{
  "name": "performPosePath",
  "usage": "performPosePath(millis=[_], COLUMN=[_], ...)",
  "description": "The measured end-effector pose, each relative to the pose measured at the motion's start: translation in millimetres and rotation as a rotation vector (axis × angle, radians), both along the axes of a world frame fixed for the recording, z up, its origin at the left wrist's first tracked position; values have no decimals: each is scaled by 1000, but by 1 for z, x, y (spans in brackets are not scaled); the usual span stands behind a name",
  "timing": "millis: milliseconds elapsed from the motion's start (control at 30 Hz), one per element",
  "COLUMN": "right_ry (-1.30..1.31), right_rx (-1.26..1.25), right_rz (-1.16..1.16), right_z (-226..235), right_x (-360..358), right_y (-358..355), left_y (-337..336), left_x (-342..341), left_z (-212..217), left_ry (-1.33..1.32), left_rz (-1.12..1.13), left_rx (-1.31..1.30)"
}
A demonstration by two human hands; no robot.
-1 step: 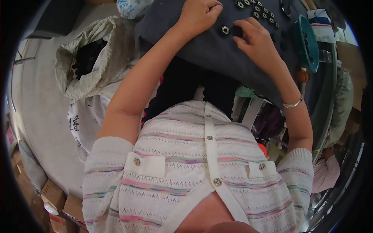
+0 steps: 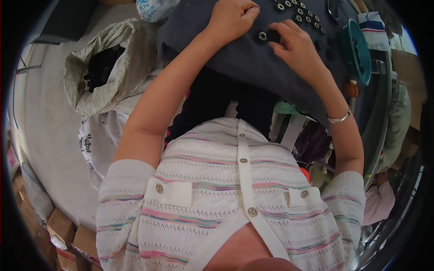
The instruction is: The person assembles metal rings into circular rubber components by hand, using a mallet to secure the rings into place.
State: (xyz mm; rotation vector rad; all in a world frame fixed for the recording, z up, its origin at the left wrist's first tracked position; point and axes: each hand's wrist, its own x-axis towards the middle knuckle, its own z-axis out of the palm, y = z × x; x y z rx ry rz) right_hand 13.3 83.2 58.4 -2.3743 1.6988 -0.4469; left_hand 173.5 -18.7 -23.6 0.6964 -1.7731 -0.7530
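Wearing a white knit cardigan [image 2: 217, 169] with coloured stripes, a person is working at a table draped in dark cloth [image 2: 235, 61], both bare forearms stretching across its near edge. On the near left, an open pale sack [image 2: 140, 52] is standing on the floor, dark contents showing inside its mouth. A silver bracelet [image 2: 340, 118] is circling the right wrist.

Farther in, the right hand [image 2: 298, 47] is pinching a black piece [image 2: 273, 36] between thumb and fingers, the grip closing narrowly around it. Just left of those fingertips, a single ringed piece [image 2: 261, 35] is lying on the cloth, its pale ring facing up; the view is not showing whether the two are touching. Round in outline, it is presenting no clear long axis. The right hand is sitting nearer to it than the left hand [image 2: 231, 18], which is hovering or resting to its far left with fingers curling inward; whether those fingers are holding anything, one cannot tell.

Off to the right, a teal basin [image 2: 365, 61] is holding dark pieces. At the far side, a cluster of similar ringed pieces [image 2: 299, 18] is occupying the cloth, beyond the right hand.
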Motion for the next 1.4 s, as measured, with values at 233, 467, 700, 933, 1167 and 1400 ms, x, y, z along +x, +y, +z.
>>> performPosePath(millis=[233, 467, 700, 933, 1167, 1400], right_ry=[97, 131, 277, 112, 545, 191], right_rx=[115, 145, 15, -393, -267, 36], right_rz=[55, 70, 82, -306, -1099, -1031], right_z=[-11, -9, -17, 12, -6, -44], right_x=[7, 14, 9, -28, -231, -284], right_y=[-18, -26, -25, 46, 192, 240], left_y=[6, -5, -10, 1, -3, -8], left_x=[1, -1, -7, 1, -3, -1], left_z=[3, -4, -6, 0, 0, -9], left_ry=[-74, -41, -163, -82, -77, -111], left_rz=[143, 36, 37, -30, -32, -59], left_rx=[-256, -74, -71, 60, 52, 18])
